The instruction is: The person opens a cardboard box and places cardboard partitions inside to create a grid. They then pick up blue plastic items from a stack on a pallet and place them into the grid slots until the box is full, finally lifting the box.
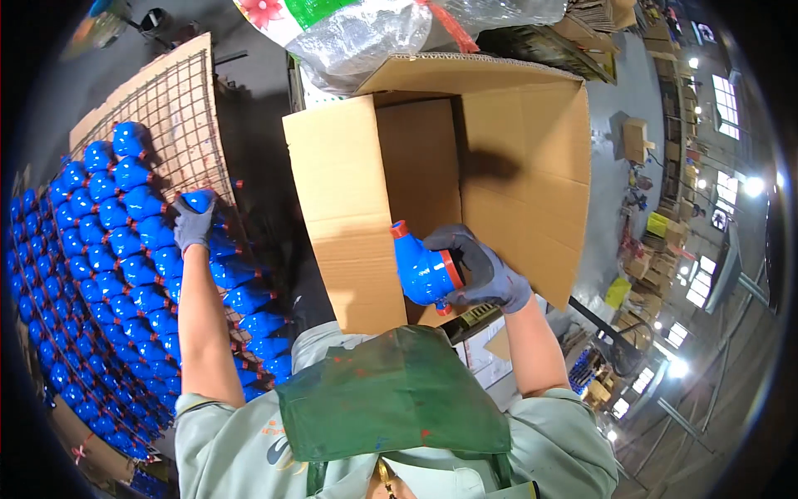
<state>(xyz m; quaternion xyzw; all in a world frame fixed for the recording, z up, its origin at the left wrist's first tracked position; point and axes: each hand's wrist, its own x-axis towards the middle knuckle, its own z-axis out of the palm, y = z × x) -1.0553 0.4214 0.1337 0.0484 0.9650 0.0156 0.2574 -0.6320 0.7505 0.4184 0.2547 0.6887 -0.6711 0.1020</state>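
My right hand (490, 274), in a dark grey glove, is closed around a glossy blue valve body (422, 273) with red ends. It holds the piece tilted over the near side of an open cardboard box (337, 208). Out to the left, my gloved left hand (193, 226) grips another blue valve body (198, 200) at the edge of a stack. Its fingers partly hide that piece. Many more blue valve bodies (125, 241) with red ends stand in tight rows under and around my left forearm.
A wire grid on a cardboard sheet (179, 125) lies beyond the rows. Clear plastic bags (374, 41) bulge behind the box, whose flaps stand open. Cardboard pieces (594, 33) are piled at the far right. A small carton (636, 140) stands on the floor.
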